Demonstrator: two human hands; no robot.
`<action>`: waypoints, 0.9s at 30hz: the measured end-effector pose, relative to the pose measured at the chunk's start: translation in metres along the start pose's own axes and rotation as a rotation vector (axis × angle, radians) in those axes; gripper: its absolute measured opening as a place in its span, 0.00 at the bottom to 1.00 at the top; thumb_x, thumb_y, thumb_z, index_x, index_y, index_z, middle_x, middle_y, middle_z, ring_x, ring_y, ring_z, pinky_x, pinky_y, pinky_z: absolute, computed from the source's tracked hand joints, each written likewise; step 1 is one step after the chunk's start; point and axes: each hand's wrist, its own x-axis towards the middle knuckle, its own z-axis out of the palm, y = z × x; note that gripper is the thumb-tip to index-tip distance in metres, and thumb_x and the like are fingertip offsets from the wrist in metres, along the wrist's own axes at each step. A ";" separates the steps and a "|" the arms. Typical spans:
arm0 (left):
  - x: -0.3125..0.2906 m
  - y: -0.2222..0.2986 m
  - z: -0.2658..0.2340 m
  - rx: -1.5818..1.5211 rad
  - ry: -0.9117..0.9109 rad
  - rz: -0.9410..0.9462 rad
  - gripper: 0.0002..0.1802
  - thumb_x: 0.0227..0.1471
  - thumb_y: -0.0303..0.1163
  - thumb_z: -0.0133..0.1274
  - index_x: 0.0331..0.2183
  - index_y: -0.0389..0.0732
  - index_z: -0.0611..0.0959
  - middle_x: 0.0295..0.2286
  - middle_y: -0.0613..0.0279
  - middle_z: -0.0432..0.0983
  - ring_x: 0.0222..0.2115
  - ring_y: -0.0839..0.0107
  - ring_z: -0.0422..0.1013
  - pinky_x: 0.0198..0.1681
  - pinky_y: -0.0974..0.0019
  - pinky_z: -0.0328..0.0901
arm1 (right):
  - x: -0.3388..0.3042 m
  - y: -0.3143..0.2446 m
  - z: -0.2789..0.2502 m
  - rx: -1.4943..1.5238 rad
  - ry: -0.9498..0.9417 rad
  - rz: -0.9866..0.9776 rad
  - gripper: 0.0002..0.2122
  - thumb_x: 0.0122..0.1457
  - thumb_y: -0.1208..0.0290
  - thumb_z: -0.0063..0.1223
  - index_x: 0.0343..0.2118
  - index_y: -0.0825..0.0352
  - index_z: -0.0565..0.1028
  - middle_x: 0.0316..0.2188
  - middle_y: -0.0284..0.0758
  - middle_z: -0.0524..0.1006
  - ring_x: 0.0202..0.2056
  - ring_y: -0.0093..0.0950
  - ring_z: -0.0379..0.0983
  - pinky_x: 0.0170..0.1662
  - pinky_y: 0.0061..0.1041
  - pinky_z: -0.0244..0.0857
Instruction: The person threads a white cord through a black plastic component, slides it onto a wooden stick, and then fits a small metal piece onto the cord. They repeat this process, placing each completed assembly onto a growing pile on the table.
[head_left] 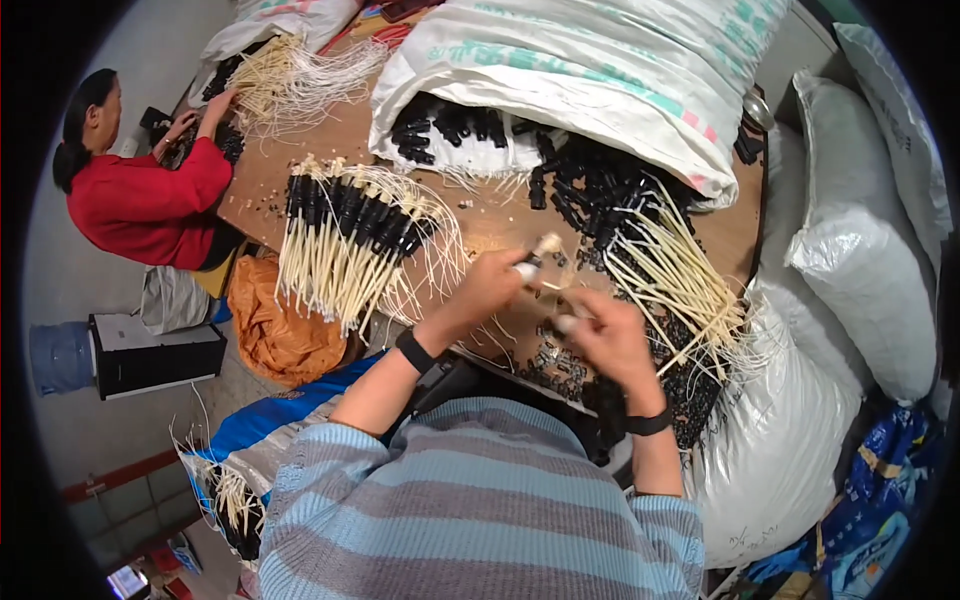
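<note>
My left hand (500,283) is closed around a small black plastic sleeve with a cream end (548,243), held above the near middle of the table. Close by on the right, my right hand (608,335) has its fingers curled in and is smeared by motion; what it pinches, if anything, is not clear. Small black parts (550,365) lie scattered beneath both hands. To the left, a neat bundle of black sleeves with cream tubes and white wires (350,235) rests at the table edge. Loose cream tubes with wires (680,285) lie to the right.
A large white woven sack (590,70) spills black sleeves (580,185) onto the brown table (480,215). A co-worker in red (150,205) handles parts at the far left, near another wire pile (300,85). Full white sacks (780,430) crowd the right; an orange bag (275,320) lies left.
</note>
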 end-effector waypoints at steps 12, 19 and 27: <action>-0.006 0.021 0.033 0.623 -0.011 0.328 0.10 0.40 0.24 0.56 0.31 0.34 0.81 0.18 0.58 0.71 0.19 0.71 0.67 0.26 0.66 0.63 | -0.021 0.021 0.022 -0.310 0.322 -0.087 0.09 0.51 0.75 0.57 0.37 0.64 0.79 0.17 0.40 0.74 0.18 0.33 0.72 0.23 0.26 0.64; -0.009 0.004 0.027 0.910 0.057 0.570 0.20 0.39 0.18 0.49 0.39 0.40 0.79 0.31 0.51 0.76 0.35 0.50 0.72 0.38 0.54 0.67 | -0.020 0.019 0.026 -0.222 0.429 -0.040 0.08 0.50 0.74 0.54 0.34 0.65 0.80 0.22 0.43 0.78 0.22 0.39 0.76 0.26 0.31 0.68; -0.014 0.011 0.034 0.940 -0.060 0.525 0.21 0.38 0.18 0.49 0.39 0.40 0.79 0.32 0.52 0.76 0.36 0.51 0.73 0.39 0.55 0.67 | -0.019 0.029 0.030 -0.251 0.376 -0.058 0.05 0.50 0.73 0.55 0.30 0.66 0.79 0.21 0.44 0.77 0.21 0.39 0.75 0.26 0.32 0.67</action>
